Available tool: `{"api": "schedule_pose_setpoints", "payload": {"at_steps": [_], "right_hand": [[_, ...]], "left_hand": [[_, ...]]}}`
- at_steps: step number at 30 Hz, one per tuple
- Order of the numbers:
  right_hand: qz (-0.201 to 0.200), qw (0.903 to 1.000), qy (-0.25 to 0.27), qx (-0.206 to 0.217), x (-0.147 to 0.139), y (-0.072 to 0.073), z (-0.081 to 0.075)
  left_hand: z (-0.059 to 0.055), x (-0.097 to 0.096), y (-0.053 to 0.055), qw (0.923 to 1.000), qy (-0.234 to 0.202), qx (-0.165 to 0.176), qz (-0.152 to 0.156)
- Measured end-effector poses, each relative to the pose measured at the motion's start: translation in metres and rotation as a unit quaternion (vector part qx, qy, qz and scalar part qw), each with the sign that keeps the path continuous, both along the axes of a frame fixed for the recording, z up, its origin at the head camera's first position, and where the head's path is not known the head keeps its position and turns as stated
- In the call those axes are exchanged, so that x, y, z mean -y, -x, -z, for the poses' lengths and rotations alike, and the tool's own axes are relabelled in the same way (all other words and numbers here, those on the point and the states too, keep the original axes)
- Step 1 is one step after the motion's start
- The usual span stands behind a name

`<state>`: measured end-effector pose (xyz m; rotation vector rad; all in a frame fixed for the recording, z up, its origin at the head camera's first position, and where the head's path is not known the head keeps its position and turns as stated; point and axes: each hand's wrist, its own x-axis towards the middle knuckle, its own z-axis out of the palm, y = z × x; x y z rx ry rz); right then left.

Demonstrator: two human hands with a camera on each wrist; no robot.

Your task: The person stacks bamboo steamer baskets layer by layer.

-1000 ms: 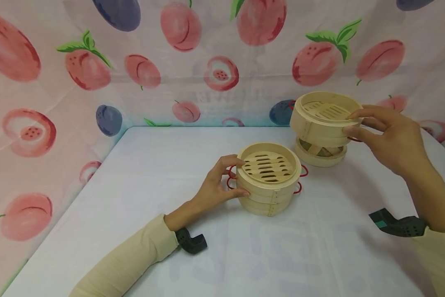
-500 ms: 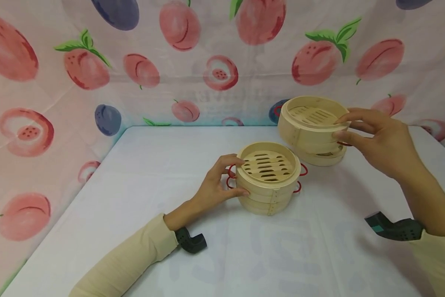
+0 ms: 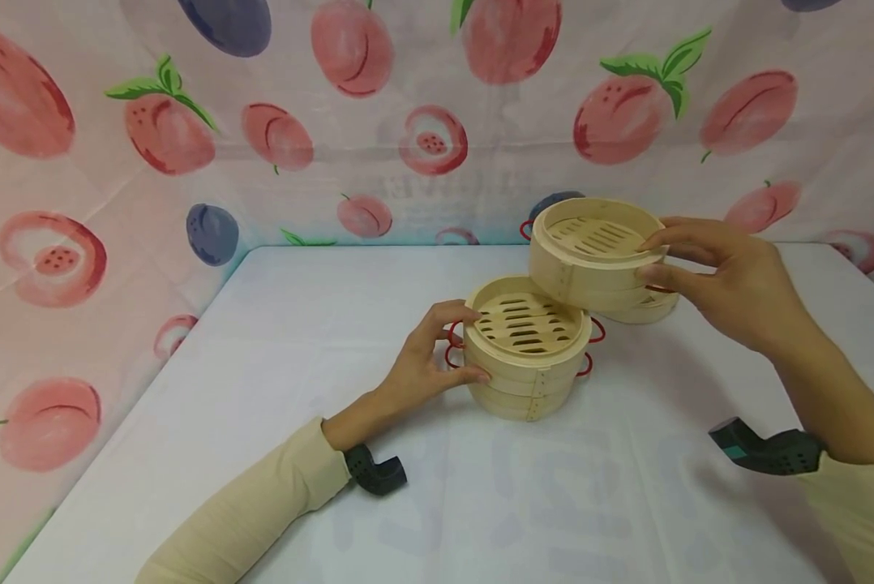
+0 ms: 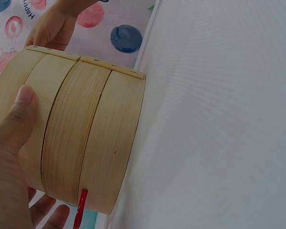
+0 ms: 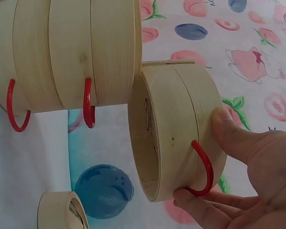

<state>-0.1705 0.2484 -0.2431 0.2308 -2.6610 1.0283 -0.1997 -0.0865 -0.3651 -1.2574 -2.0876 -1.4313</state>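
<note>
A stack of two bamboo steamer baskets with red handles stands upright on the white table. My left hand grips the stack's left side, thumb in front and fingers behind. My right hand pinches a third steamer basket by its right rim, thumb outside. This basket hangs slightly tilted above the stack's back right edge; its slatted floor shows from above. In the right wrist view, the held basket appears beside the stack, its underside toward it; whether they touch I cannot tell.
Behind the held basket, a low round bamboo piece lies on the table, mostly hidden. A fruit-printed cloth hangs along the back and left. A dark device sits on each wrist.
My right hand has carried its basket left and slightly down, from above the low round piece to the stack's back right edge. My left hand and the stack have stayed put.
</note>
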Motion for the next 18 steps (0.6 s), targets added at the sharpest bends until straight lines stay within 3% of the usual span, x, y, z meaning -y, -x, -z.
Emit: {"api": "schedule_pose_setpoints", "payload": {"at_steps": [18], "right_hand": [[-0.012,0.9999,-0.004,0.011,0.0038,-0.0004,0.0034]], "left_hand": [[-0.0007,0.0000,-0.0012,1.0000,0.002,0.004,-0.004]]}}
